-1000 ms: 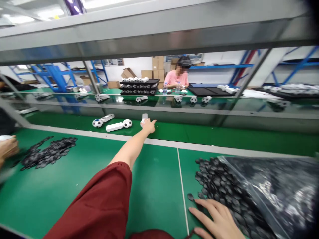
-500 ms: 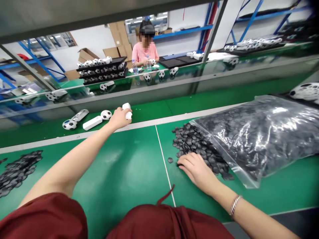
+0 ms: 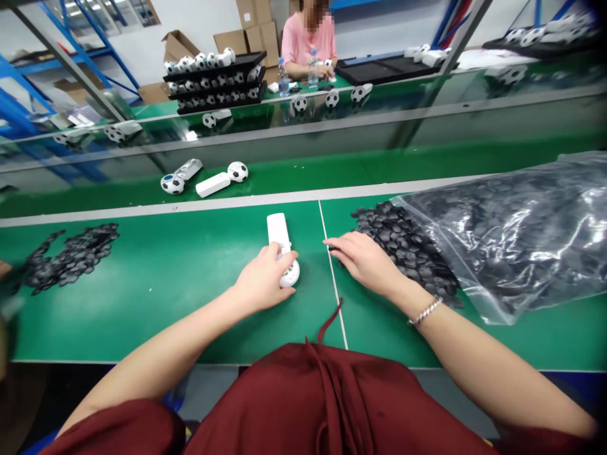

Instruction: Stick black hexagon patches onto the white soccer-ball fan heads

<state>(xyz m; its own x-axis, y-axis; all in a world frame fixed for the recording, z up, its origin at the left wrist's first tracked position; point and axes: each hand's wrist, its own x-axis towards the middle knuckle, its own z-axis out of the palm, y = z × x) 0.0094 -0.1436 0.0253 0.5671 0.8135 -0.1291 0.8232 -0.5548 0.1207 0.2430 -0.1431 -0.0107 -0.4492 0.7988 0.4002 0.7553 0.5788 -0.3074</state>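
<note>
Holding both arms forward over green worktop (image 3: 190, 253), with elbows bent outward; wearing silver bracelet (image 3: 425, 311) on right wrist. Showing left hand (image 3: 265, 278) palm down, angled inward, with fingers and thumb curved either side of rounded end of white item (image 3: 277, 229). Grasping that end, with squared handle pointing away. Cannot tell if lifted or resting on worktop. Showing right hand (image 3: 363, 259) palm down, pointing left, with tips at white dividing line (image 3: 338, 309). Holding fingers bunched together and drawn against thumb; pinching small black piece (image 3: 332, 248), mostly hidden, outline unreadable. Noting loose heap of black pieces (image 3: 403, 243) just beyond right hand, with clear bag (image 3: 531, 234) of similar pieces against it. Noting second heap (image 3: 78, 256) at far left. Past pale rail (image 3: 237, 202): seeing two more white items (image 3: 213, 184) with football-patterned ends, lying near each other on green strip (image 3: 355, 164). Farthest: seeing person in pink top (image 3: 308, 41) right of stacked black trays (image 3: 218, 88).
</note>
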